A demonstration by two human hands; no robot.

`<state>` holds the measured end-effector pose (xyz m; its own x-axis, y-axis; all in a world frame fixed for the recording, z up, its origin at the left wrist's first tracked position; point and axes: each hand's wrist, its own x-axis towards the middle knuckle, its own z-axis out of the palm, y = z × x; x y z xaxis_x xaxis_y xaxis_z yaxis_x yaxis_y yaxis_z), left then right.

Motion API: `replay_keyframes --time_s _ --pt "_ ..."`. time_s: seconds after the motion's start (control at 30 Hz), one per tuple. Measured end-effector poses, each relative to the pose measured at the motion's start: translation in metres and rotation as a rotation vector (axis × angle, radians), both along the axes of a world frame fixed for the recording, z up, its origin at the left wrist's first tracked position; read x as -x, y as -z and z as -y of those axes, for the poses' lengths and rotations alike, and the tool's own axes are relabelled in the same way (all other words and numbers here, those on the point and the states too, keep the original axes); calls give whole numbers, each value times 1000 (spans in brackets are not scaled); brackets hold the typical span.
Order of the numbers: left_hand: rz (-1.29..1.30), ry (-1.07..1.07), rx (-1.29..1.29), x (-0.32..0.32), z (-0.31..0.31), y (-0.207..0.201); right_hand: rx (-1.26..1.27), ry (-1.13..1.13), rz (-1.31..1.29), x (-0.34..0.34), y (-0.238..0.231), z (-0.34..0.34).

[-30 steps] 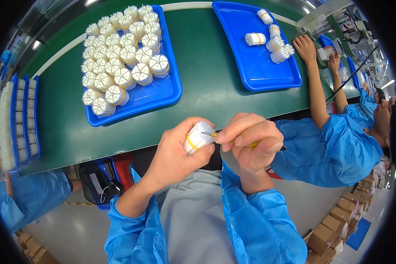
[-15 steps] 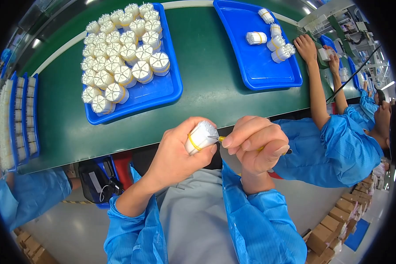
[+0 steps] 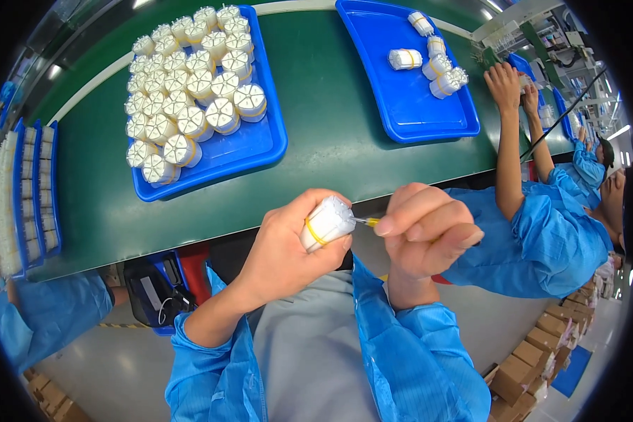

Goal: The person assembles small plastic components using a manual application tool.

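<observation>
In the head view, the left hand [image 3: 288,235] has its fingers wrapped around a white bundle [image 3: 333,219] with a yellow band, held tilted by the desk's near edge, its upper end turned toward the right hand. The right hand [image 3: 425,228] pinches a thin yellow tool [image 3: 370,221] between its fingers; the metal tip points at the bundle's end, though whether it touches is hard to tell. The desk [image 3: 323,98] shows a wide green strip between the left tray [image 3: 277,133] and the right tray [image 3: 429,131], and more green between both trays and the near edge. Many upright bundles [image 3: 179,98] pack the left tray, leaving bare blue at its near right corner. Five bundles [image 3: 439,65] lie in the right tray, mostly along its right edge. A co-worker's hand [image 3: 503,86] is just beyond that edge.
</observation>
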<state>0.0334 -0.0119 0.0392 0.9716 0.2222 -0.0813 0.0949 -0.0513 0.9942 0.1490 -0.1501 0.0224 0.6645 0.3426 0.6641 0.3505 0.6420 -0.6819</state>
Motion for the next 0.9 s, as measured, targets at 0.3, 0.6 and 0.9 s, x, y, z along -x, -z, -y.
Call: replay_keyframes --time_s 0.3,0.6,0.9 --pt "3 -6 -9 0 1 0 25 -26 4 4 2 -2" --pt "-21 -29 -19 1 0 7 129 -74 70 2 4 -4" --pt "-20 -75 124 6 -10 15 -30 -108 -227 -1 12 -14"
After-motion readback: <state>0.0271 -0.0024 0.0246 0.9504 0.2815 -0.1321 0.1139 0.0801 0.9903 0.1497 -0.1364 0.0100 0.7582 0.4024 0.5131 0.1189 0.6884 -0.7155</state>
